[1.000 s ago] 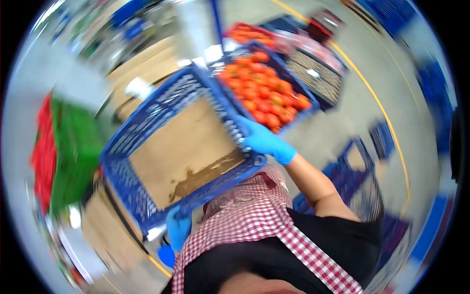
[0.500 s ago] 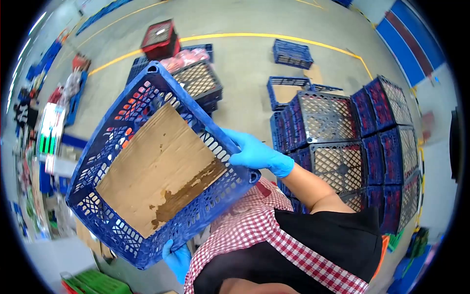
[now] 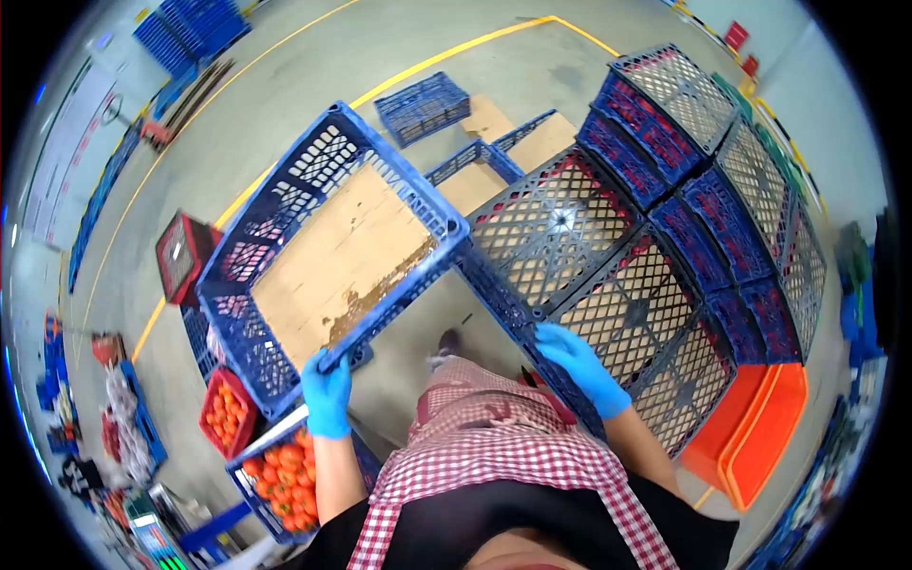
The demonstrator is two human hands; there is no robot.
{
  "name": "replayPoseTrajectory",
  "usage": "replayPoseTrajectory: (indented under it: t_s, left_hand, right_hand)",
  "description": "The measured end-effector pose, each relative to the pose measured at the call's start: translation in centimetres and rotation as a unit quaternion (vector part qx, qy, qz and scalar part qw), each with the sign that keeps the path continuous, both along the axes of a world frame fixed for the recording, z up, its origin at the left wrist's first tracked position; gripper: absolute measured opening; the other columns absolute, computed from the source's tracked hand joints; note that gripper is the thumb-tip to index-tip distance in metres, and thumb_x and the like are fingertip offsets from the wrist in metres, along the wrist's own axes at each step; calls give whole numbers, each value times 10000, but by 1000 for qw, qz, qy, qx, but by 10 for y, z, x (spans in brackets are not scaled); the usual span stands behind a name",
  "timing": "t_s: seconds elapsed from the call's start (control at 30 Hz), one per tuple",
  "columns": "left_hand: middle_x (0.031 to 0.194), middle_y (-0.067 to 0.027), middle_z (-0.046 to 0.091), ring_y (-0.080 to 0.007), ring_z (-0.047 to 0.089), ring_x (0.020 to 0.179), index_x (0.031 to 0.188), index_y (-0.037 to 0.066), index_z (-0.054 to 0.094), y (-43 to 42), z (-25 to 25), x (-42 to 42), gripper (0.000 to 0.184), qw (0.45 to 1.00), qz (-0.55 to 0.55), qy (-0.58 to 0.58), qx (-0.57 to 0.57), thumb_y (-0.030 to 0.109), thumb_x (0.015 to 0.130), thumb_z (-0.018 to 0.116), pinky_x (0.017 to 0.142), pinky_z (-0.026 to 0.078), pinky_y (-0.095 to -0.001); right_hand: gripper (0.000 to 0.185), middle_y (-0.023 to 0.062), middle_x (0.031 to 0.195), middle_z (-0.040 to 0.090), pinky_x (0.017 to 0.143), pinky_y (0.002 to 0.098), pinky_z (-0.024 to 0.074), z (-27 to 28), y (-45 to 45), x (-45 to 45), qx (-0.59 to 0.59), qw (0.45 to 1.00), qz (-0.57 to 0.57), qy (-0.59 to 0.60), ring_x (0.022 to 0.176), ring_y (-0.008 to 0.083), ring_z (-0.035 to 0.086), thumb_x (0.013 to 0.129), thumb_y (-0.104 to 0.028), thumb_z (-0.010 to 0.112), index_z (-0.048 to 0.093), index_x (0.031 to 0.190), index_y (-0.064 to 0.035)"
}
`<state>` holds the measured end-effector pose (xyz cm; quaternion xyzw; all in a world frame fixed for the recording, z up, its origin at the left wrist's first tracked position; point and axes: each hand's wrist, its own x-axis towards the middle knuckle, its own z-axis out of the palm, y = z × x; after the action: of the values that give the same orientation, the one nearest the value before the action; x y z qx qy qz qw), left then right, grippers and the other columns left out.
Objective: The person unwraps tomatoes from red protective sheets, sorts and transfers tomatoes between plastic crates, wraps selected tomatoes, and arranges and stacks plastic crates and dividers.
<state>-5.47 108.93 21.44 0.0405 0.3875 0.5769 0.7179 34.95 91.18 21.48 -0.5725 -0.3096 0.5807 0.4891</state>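
Head camera: one glove let go of the crate

So half a second earlier both gloved hands had the big blue crate. Now only one did. The left hand was closed around the crate's near rim. The right hand had come off it and gone over to the edge of the lattice-faced crates on the right. Its fingers looked fairly straight and close together, but whether they'd hooked that edge or were just over it, I couldn't tell.

The view had swung round too: the stack filled the right side, while the tomatoes sat down at the lower left, behind the left forearm.

As for the blue crate, it was out in front, left of center, tilted so its inside faced the camera. You could see the cardboard liner flat across the bottom, with a dark, worn-looking patch along the near side. Its right corner overlapped the stack's corner in the picture, and I couldn't say if they touched.

My read: the left hand was doing the holding, and the crate was probably less steady than with two hands on it.
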Motion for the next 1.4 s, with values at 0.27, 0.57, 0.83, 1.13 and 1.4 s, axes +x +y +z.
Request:
replayPoseTrajectory:
  t_s: [0.27,0.57,0.83,1.13,1.4]
  left_hand:
    - [1008,-197,596,-288,555,954,993,-86,554,295,-119,210,234,978,-175,101,58,113,875,525,898,474,-403]
    - [1228,-132,533,-252,526,1123,1246,61,490,167,-132,394,435,769,-631,103,1,337,911,525,934,433,-372]
    - [1165,-105,573,-245,562,1037,1182,75,551,119,-184,334,318,590,-769,237,-66,235,912,499,890,462,-339]
    - [1033,-75,622,-221,599,951,1055,90,619,46,-224,299,238,680,-666,282,-120,218,878,525,818,480,-342]
    - [1013,-97,627,-230,592,954,1071,70,599,-123,-230,307,246,677,-672,247,-171,214,891,514,841,486,-347]
  right_hand:
    - [398,75,1128,582,861,329,444,-25,-20,-10,-156,946,-282,24,1009,196,572,863,-223,602,547,1226,-71]
    - [443,137,1183,585,920,318,435,-95,-12,-82,-221,891,-394,-30,1066,224,561,853,-278,627,546,1202,-16]
    - [361,122,1028,649,835,312,467,-135,-91,-126,-327,821,-468,18,928,210,607,852,-267,595,613,1100,-6]
    - [332,88,949,653,758,297,480,-212,-274,-96,-335,820,-458,76,822,170,608,850,-245,581,627,1058,11]
    - [276,68,795,630,653,303,454,-267,-490,-60,-421,763,-490,22,699,163,575,820,-272,595,650,921,-21]
